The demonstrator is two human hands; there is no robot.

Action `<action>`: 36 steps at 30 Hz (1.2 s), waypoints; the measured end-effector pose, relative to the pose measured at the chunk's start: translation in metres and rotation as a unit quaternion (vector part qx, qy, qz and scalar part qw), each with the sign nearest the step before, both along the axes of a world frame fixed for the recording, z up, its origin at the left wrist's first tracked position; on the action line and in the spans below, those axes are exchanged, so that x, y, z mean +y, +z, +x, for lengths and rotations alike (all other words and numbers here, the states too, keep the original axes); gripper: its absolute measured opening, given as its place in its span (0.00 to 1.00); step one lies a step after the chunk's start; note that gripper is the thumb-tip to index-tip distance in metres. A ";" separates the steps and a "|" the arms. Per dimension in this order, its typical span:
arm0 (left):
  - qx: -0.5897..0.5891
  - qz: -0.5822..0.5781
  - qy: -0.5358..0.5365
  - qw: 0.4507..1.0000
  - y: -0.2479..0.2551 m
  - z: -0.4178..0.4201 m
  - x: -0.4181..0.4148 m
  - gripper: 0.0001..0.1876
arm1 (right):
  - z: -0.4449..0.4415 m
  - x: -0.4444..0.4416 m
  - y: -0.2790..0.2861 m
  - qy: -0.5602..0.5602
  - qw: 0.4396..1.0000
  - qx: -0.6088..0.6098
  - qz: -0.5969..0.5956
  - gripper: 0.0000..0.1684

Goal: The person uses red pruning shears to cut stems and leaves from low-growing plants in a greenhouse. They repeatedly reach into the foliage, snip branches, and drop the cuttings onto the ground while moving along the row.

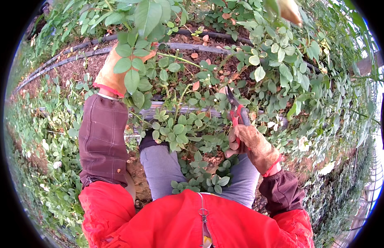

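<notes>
My left hand (117,66), in a tan work glove with a red cuff, reaches forward at the upper left among rose leaves (131,66), which hide most of its fingers. A cut-looking green stem (179,59) runs rightward from beside its fingertips; whether the hand grips it cannot be made out. My right hand (254,144), in a similar brown glove, is closed round red-handled pruning shears (238,113) at centre right. Their dark blades point up and left, near low foliage and the stem of a rose bush (183,96).
Dark irrigation hoses (198,47) cross the soil ahead, with dry leaves scattered about. Dense rose foliage (281,71) stands at the right, and more plants (58,173) at the left. Leafy shoots (207,183) lie between my legs. A pale, blurred bud or petal hangs at the top right.
</notes>
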State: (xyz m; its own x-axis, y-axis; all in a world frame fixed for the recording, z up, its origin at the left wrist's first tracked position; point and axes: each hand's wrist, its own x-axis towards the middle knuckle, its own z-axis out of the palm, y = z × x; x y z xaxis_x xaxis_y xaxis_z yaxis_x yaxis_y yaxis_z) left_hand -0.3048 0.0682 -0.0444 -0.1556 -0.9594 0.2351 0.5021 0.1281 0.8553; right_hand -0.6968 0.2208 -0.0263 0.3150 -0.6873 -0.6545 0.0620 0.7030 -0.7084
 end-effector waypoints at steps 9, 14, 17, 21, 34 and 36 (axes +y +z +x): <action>-0.509 -0.068 0.188 0.837 0.000 0.006 -0.016 0.20 | 0.047 0.031 -0.021 -0.116 0.954 -0.275 0.025 0.34; -0.543 -0.140 0.189 0.806 -0.005 0.008 -0.021 0.13 | 0.082 0.052 -0.032 -0.043 0.938 -0.341 0.034 0.35; -0.453 -0.095 0.194 0.865 -0.003 0.003 -0.015 0.15 | 0.111 0.027 -0.050 -0.168 0.885 -0.424 0.098 0.32; -0.497 -0.124 0.218 0.831 -0.002 -0.001 -0.004 0.20 | 0.140 -0.017 -0.072 -0.239 0.786 -0.565 0.083 0.20; -0.337 -0.036 0.157 0.928 -0.020 0.003 0.014 0.19 | 0.170 -0.047 -0.090 -0.316 0.788 -0.523 0.070 0.11; -0.385 -0.112 0.233 0.886 -0.024 -0.002 0.015 0.18 | 0.163 -0.044 -0.094 -0.238 0.767 -0.587 0.098 0.08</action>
State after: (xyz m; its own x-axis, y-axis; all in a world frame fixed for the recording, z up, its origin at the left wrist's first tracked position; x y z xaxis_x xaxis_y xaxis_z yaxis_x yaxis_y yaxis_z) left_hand -0.3066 0.0832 -0.0684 0.0483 -0.9044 0.4239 -0.3717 0.3776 0.8481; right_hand -0.5342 0.1770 -0.1205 0.5101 -0.8322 -0.2174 0.8600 0.4882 0.1488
